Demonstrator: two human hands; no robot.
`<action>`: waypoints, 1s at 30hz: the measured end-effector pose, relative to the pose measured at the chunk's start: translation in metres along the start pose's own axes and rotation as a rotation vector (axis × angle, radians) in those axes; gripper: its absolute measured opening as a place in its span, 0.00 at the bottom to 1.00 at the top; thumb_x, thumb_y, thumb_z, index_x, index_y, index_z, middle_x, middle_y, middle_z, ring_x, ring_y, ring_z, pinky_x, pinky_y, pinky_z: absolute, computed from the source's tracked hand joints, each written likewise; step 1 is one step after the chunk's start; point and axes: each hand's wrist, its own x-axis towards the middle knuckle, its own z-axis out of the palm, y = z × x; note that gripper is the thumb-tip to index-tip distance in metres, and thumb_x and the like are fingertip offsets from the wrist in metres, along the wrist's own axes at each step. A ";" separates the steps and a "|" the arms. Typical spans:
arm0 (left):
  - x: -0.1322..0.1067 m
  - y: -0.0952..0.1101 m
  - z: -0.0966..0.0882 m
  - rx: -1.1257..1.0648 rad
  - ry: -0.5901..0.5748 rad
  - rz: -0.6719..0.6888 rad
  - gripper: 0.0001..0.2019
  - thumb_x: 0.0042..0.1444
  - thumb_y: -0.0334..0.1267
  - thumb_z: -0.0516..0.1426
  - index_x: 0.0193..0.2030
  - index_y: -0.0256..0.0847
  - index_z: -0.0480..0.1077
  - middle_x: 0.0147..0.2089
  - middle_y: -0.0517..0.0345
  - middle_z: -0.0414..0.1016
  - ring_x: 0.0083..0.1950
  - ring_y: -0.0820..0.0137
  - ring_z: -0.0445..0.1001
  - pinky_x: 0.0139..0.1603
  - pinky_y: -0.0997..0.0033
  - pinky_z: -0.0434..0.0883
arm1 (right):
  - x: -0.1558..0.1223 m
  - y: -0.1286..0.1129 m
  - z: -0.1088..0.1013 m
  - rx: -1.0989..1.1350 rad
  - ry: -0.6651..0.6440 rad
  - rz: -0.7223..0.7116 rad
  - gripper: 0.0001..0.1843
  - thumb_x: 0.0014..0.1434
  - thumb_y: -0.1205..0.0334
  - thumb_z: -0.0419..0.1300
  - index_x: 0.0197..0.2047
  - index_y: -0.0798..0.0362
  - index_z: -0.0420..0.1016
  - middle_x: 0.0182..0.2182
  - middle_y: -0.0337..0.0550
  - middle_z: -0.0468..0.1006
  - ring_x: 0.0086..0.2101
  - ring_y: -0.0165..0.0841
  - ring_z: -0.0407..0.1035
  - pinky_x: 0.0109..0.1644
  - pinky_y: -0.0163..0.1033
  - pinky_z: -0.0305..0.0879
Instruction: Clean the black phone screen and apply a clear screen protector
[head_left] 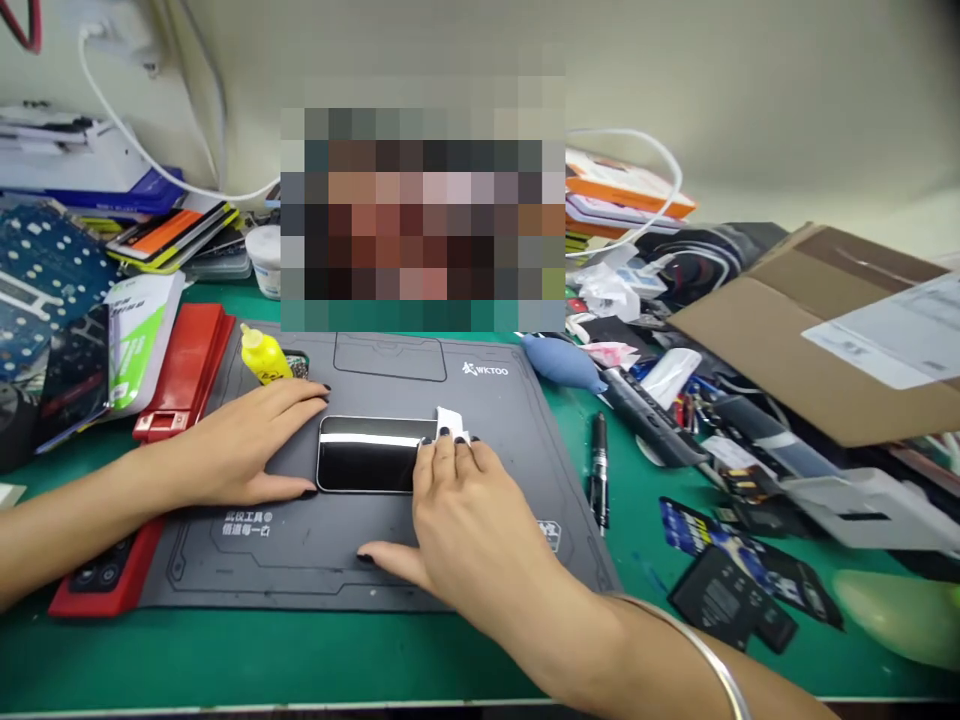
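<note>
A smartphone (367, 466) with a dark, glossy screen lies face up and crosswise on the grey work mat (315, 560). My left hand (232, 440) rests on the mat at the phone's left end, fingers stretched out and thumb apart, with the thumb tip at the phone's corner. My right hand (480, 520) covers the phone's right end. Its fingers press together on a white wipe (450, 421), which sticks out beyond the fingertips; the thumb is spread over the mat. How much wipe lies under the fingers is hidden.
A yellow bottle (262, 352) stands behind my left hand, near a red tool (184, 360). To the right lie a blue air blower (562, 362), a black pen (599, 470), phone batteries (716, 595) and a cardboard box (817, 330). A pixelated patch hides the back middle.
</note>
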 end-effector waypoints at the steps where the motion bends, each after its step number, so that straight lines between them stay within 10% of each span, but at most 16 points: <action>1: 0.000 0.000 0.001 -0.002 0.004 -0.002 0.34 0.61 0.51 0.61 0.66 0.31 0.58 0.69 0.30 0.62 0.69 0.46 0.63 0.67 0.45 0.67 | -0.004 -0.002 -0.001 -0.006 -0.004 -0.010 0.58 0.59 0.22 0.48 0.57 0.76 0.75 0.51 0.81 0.76 0.48 0.61 0.77 0.52 0.59 0.71; 30: 0.003 -0.005 -0.001 -0.016 0.001 0.014 0.32 0.64 0.55 0.56 0.66 0.33 0.61 0.68 0.32 0.63 0.68 0.44 0.65 0.65 0.40 0.69 | -0.007 -0.009 -0.008 0.035 0.057 -0.075 0.62 0.59 0.21 0.44 0.58 0.82 0.72 0.53 0.85 0.73 0.52 0.65 0.74 0.52 0.60 0.72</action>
